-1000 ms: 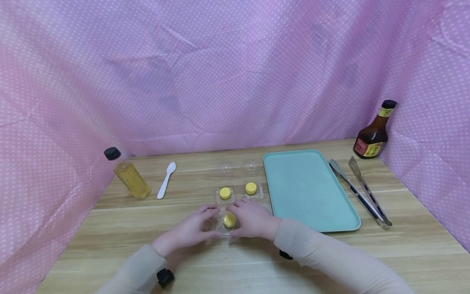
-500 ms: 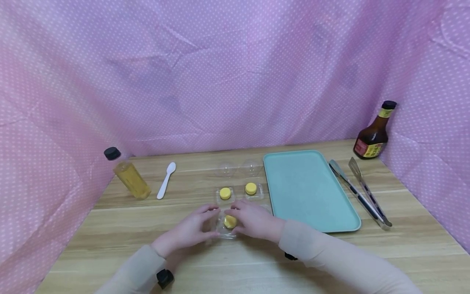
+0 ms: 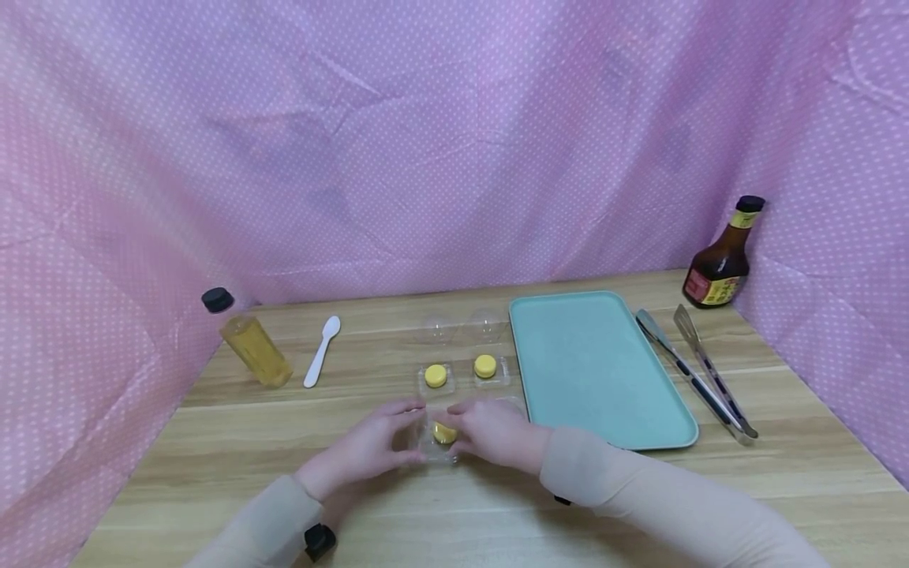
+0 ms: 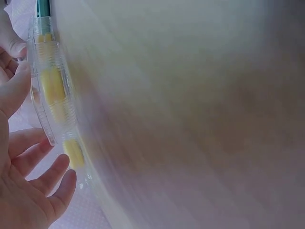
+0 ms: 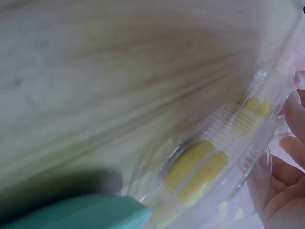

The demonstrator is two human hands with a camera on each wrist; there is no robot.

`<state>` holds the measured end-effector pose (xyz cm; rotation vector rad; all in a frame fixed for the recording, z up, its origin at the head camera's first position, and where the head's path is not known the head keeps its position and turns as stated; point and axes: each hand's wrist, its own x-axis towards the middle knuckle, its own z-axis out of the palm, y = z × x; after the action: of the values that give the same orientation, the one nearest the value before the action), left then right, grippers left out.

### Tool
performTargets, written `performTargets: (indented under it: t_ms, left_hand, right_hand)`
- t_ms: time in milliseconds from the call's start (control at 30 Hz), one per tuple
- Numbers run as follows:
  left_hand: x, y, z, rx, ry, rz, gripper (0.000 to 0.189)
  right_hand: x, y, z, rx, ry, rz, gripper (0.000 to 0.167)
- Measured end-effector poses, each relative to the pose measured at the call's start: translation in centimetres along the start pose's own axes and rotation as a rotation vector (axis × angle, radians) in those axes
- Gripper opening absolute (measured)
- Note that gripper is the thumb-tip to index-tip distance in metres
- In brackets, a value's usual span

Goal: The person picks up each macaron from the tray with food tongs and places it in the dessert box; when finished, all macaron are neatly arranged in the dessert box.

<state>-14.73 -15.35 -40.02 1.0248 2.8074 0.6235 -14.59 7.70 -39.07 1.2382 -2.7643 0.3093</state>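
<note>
A clear plastic macaron box (image 3: pixel 435 451) lies at the front middle of the table, a yellow macaron (image 3: pixel 444 433) showing through its lid. My left hand (image 3: pixel 365 446) grips its left side, thumb on the near corner and fingers at the far one. Over the right part, my right hand (image 3: pixel 490 430) holds the lid with thumb and fingers, covering whatever lies beneath. In the right wrist view, the macaron (image 5: pixel 195 171) shows two yellow shells inside the ribbed plastic. Just behind, two more macarons sit uncovered in clear trays, one at left (image 3: pixel 435 376) and one at right (image 3: pixel 485 366).
Clear domed lids (image 3: pixel 458 325) lie behind the trays. A teal tray (image 3: pixel 600 367) stands close on the right, with metal tongs (image 3: pixel 699 379) beside it. A brown sauce bottle (image 3: pixel 720 260) is at the back right. On the left are a white spoon (image 3: pixel 323 351) and an oil bottle (image 3: pixel 252 343).
My right hand has shifted slightly to the right, its fingers now covering more of the front macaron. The left hand stays nearly still. The front box has slid slightly towards me.
</note>
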Motion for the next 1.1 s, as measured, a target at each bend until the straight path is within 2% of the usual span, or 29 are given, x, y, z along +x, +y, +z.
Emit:
performTargets:
  t_ms: [267, 400, 667, 833, 967, 1100]
  left_hand:
    - [-0.1, -0.1, 0.2, -0.008, 0.006, -0.002, 0.069]
    - [-0.1, -0.1, 0.1, 0.004, -0.004, -0.004, 0.07]
    - [0.2, 0.1, -0.4, -0.03, -0.022, -0.022, 0.068]
    - [0.5, -0.1, -1.0, -0.06, 0.03, -0.039, 0.06]
    - [1.0, -0.5, -1.7, -0.054, 0.084, -0.065, 0.054]
    - [1.8, -1.0, -2.3, -0.039, 0.126, -0.064, 0.051]
  right_hand:
    - [0.2, 0.1, 0.2, -0.054, 0.014, -0.064, 0.056]
    - [0.4, 0.4, 0.2, -0.023, -0.005, -0.079, 0.056]
    - [0.7, 0.7, -0.3, 0.05, -0.039, -0.044, 0.054]
    - [0.6, 1.1, -0.4, 0.111, -0.009, -0.028, 0.048]
    - [0.4, 1.5, -0.7, 0.188, 0.015, -0.001, 0.044]
    - [-0.1, 1.7, -1.2, 0.271, 0.028, 0.027, 0.043]
